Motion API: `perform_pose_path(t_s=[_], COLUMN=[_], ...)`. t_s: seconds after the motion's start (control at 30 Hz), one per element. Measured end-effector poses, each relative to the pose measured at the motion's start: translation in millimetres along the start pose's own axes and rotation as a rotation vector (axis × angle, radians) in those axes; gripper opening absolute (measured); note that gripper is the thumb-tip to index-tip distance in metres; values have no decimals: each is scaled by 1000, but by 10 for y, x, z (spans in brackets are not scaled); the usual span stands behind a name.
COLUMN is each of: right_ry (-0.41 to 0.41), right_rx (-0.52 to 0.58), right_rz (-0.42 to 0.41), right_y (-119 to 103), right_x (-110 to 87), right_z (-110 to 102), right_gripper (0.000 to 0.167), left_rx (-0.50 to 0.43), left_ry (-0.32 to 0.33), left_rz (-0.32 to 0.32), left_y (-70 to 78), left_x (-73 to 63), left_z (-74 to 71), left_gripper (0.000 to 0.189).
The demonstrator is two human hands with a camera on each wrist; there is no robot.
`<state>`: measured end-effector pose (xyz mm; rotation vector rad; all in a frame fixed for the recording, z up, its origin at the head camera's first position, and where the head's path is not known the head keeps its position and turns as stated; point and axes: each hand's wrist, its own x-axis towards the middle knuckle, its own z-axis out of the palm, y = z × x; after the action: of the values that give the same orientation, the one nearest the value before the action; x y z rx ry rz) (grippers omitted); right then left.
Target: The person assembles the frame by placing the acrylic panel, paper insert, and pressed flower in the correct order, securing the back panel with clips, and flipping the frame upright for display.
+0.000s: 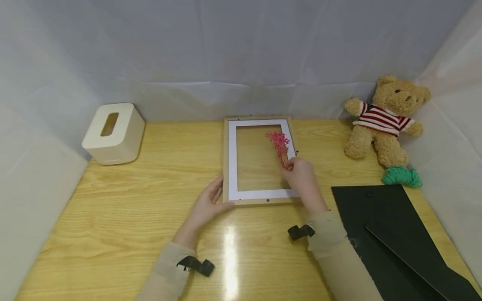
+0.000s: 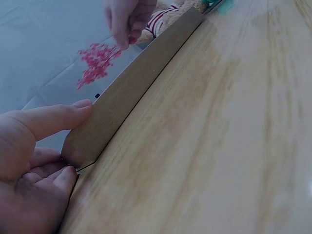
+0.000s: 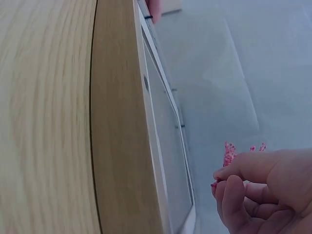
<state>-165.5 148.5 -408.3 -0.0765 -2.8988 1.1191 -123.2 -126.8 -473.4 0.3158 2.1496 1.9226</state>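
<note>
The right hand point(image 1: 301, 177) pinches the thin stems of a feathery pink flower sprig point(image 1: 279, 144) over the right side of a picture frame point(image 1: 225, 167). The left hand point(image 1: 206, 203) grips the frame's near left corner. The frame is smooth, pale wood, with a flat white border point(image 1: 232, 159) inside. The left wrist view shows what the head view doesn't: the sprig raised clear of the wood, fingers curled at the corner. Off right, a fuzzy teddy bear point(image 1: 388, 100) wears a striped sweater point(image 1: 380, 120) near green yarn point(image 1: 402, 177).
</note>
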Motion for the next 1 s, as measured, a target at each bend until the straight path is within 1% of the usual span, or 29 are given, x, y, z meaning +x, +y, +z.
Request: perform_pose_path(t_s=[0.1, 0.2, 0.33, 0.57, 0.77, 0.9, 1.0], right_ry=[-25, -36, -39, -38, -38, -58, -60], right_rx=[8, -6, 2, -5, -11, 1, -10], right_rz=[-2, 5, 23, 34, 44, 71, 75], right_y=[-77, -119, -157, -184, -204, -211, -197], right_x=[53, 88, 114, 145, 155, 157, 149], right_z=[111, 211, 309, 371, 366, 347, 326], right_gripper=[9, 10, 10, 11, 12, 14, 14], left_rx=[-6, -7, -5, -4, -3, -3, -3], left_ry=[-5, -12, -20, -19, -20, -18, -19], left_rz=[-3, -12, -19, -24, -21, -23, -22], left_y=[-4, 113, 278, 296, 292, 299, 305], left_x=[0, -36, -81, -86, -90, -96, -99], left_z=[3, 15, 32, 34, 33, 32, 31], left_gripper=[97, 95, 92, 92, 92, 92, 91])
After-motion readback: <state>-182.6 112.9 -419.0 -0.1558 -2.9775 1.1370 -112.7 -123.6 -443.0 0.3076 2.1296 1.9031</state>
